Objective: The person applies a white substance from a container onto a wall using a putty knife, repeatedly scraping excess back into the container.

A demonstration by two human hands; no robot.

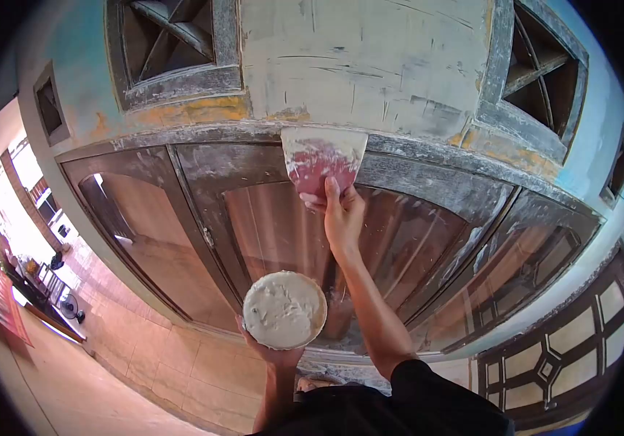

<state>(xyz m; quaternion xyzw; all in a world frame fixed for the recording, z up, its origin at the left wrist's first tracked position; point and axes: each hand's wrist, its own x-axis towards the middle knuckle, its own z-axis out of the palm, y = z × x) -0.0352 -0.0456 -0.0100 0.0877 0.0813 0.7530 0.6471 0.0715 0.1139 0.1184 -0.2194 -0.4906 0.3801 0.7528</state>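
Black sleeve [424, 385] nearest; left hand [281, 355] cupped under putty tub [285, 310]; right hand [344, 214] above, pinching red scraper [323, 166].

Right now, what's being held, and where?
The right hand holds a red scraper by its lower end; the left hand holds a container of pale paste at its lower left.
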